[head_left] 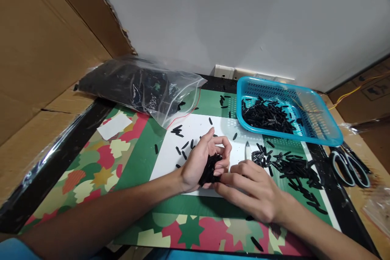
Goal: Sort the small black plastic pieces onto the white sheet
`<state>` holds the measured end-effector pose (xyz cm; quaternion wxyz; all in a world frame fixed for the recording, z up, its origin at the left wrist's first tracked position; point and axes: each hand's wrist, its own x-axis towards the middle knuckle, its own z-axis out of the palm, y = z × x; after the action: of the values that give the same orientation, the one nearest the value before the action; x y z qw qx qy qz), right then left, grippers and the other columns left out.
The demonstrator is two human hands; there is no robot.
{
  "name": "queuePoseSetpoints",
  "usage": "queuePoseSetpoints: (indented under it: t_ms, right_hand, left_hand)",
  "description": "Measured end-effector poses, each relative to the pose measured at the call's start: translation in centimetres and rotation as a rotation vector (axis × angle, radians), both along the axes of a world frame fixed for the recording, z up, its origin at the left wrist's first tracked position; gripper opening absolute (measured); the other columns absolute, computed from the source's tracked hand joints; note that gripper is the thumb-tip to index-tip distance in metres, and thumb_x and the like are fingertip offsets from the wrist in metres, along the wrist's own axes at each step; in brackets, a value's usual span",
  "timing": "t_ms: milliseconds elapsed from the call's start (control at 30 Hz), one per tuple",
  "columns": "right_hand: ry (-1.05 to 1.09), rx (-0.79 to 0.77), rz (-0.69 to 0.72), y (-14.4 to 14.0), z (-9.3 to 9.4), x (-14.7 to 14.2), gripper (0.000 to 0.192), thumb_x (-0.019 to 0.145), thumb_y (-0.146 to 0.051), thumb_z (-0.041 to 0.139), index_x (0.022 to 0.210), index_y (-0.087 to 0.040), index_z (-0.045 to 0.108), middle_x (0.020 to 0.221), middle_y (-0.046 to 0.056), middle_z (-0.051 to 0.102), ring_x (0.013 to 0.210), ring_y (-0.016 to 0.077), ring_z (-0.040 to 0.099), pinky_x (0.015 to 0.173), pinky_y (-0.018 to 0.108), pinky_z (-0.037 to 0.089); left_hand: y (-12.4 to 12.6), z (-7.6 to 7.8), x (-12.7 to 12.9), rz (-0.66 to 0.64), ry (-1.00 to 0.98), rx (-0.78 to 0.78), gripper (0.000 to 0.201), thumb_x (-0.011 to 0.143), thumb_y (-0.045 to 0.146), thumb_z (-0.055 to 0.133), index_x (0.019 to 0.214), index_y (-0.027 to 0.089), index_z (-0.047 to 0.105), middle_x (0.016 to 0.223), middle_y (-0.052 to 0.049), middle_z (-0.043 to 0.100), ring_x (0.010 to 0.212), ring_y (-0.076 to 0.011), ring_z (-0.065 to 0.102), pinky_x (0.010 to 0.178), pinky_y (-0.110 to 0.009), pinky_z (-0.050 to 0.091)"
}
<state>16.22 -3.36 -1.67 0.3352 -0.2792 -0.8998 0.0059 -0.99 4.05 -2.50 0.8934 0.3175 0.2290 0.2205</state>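
My left hand [210,162] is cupped over the white sheet, its fingers curled around a heap of small black elongated pieces [210,169]. My right hand [256,189] is close beside it, fingers bent and together, with the tips against the lower edge of the left hand. Whatever those fingertips pinch, if anything, is hidden. A slim white tool with a pointed grey tip [248,150] shows just beyond the right knuckles; I cannot tell whether the hand touches it. Loose black pieces [297,168] lie piled to the right, and others are scattered on the white sheet [195,124].
A blue plastic basket [323,140] with more black pieces stands at the back right. Scissors [349,168] lie right of it. A clear zip bag [131,85] full of dark material rests at the back left. A white paper scrap [114,126] lies on the patterned mat [100,158].
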Motion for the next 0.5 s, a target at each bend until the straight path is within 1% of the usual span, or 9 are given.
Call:
queuePoseSetpoints:
  t_ms: [133,233,300,367,433,500]
  right_hand:
    - [0.005,0.013,-0.07,0.1,0.07,0.13,0.031,0.108,-0.016,0.044,0.106,-0.011,0.075,0.096,0.008,0.078,0.081,0.0196,0.057,0.068,0.034,0.039]
    - [0.008,0.037,-0.048,-0.03,-0.08,0.21,0.034,0.108,-0.014,0.041,0.104,-0.009,0.074,0.095,0.009,0.078,0.083,0.0204,0.058,0.068,0.035,0.04]
    - [0.058,0.033,-0.022,-0.17,-0.2,0.25,0.033,0.108,-0.012,0.04,0.106,-0.008,0.073,0.096,0.011,0.077,0.084,0.0211,0.058,0.069,0.035,0.042]
    - [0.146,-0.005,-0.027,-0.26,-0.22,0.34,0.025,0.105,-0.008,0.046,0.108,-0.007,0.071,0.096,0.012,0.075,0.086,0.0211,0.058,0.072,0.036,0.045]
    - [0.248,-0.07,-0.088,-0.22,-0.1,0.54,0.015,0.099,-0.004,0.056,0.107,-0.009,0.069,0.094,0.011,0.072,0.086,0.0198,0.058,0.075,0.035,0.047]
    - [0.343,-0.151,-0.177,-0.04,0.08,0.85,0.016,0.094,-0.001,0.064,0.105,-0.012,0.067,0.092,0.008,0.07,0.086,0.0186,0.059,0.076,0.034,0.048]
  left_hand:
    - [0.04,-0.09,-0.05,-0.011,-0.007,-0.011,0.055,0.102,0.065,0.032,0.082,0.019,0.054,0.058,0.004,0.042,0.046,-0.0086,0.032,0.038,-0.014,0.026]
    - [0.04,-0.1,-0.05,-0.02,-0.007,-0.016,0.054,0.102,0.064,0.032,0.081,0.019,0.054,0.057,0.004,0.042,0.046,-0.0081,0.032,0.039,-0.013,0.027]
    - [0.0,-0.08,-0.03,-0.028,0.002,-0.014,0.054,0.102,0.064,0.032,0.081,0.019,0.053,0.057,0.004,0.041,0.046,-0.008,0.032,0.038,-0.013,0.027]
    - [-0.07,0.0,-0.02,-0.053,0.017,-0.022,0.054,0.101,0.066,0.033,0.081,0.02,0.053,0.057,0.005,0.04,0.045,-0.0085,0.031,0.034,-0.013,0.026]
    - [-0.16,0.17,-0.03,-0.087,0.052,-0.039,0.052,0.099,0.068,0.038,0.082,0.021,0.053,0.059,0.005,0.04,0.043,-0.0085,0.03,0.03,-0.013,0.024]
    - [-0.26,0.38,-0.06,-0.115,0.094,-0.043,0.047,0.097,0.066,0.045,0.081,0.022,0.051,0.059,0.006,0.039,0.043,-0.0081,0.028,0.027,-0.013,0.023]
